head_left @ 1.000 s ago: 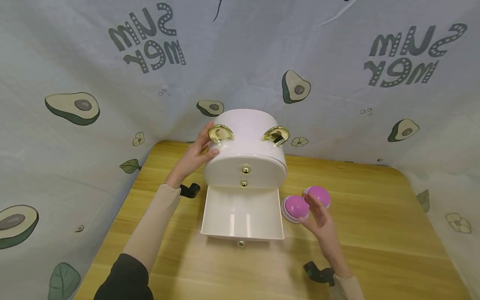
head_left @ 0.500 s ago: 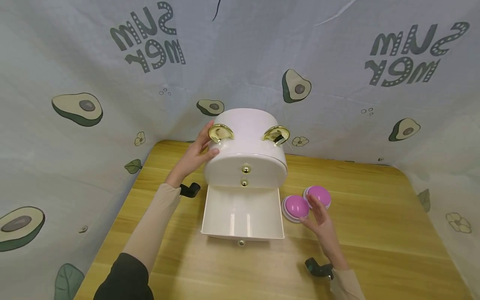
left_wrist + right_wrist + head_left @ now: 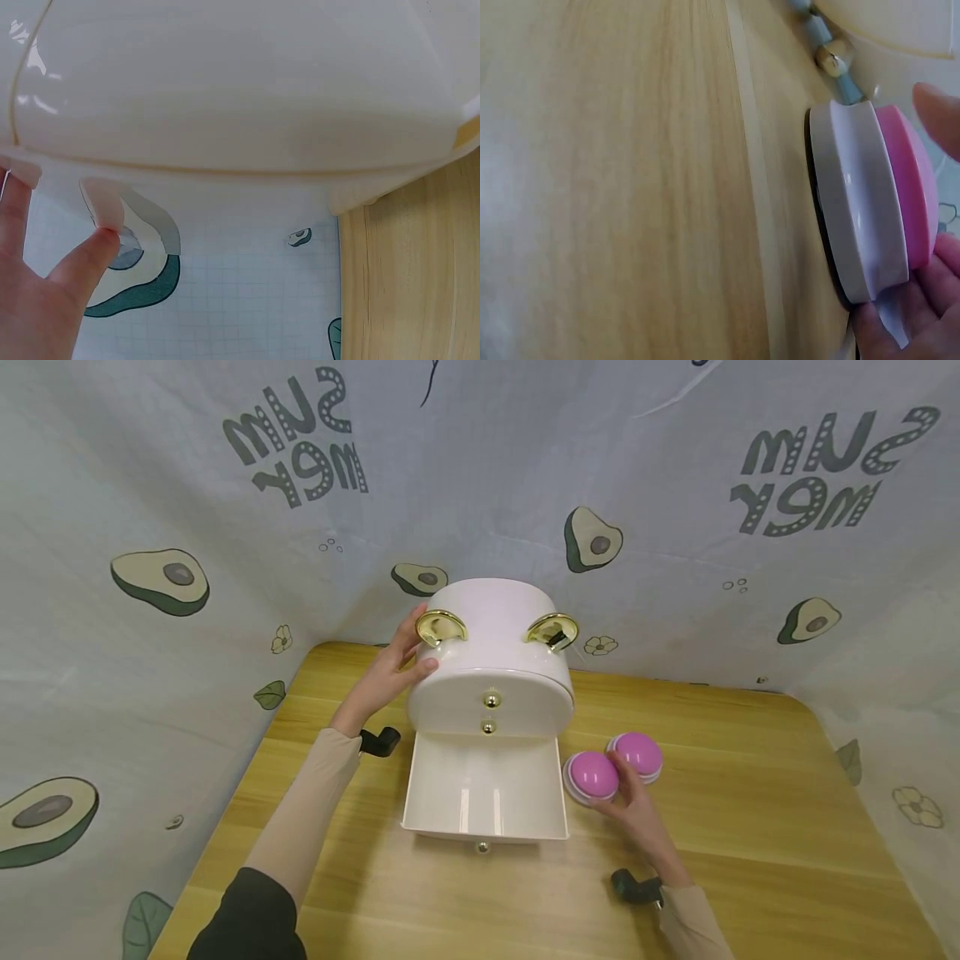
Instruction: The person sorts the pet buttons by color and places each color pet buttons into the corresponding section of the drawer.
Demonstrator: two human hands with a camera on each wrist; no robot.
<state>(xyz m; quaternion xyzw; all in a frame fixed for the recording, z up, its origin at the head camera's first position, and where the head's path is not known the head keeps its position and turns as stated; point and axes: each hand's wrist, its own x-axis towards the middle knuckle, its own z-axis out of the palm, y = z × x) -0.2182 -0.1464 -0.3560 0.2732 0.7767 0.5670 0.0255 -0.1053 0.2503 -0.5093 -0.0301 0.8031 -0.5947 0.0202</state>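
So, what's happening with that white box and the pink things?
Someone's left hand holds the white box by its side. Its bottom drawer is pulled open at the front. Their right hand is curved around the nearer pink dome, which sits on the wooden table beside the drawer. The other pink dome sits just behind it, farther right. Neither is in the drawer.
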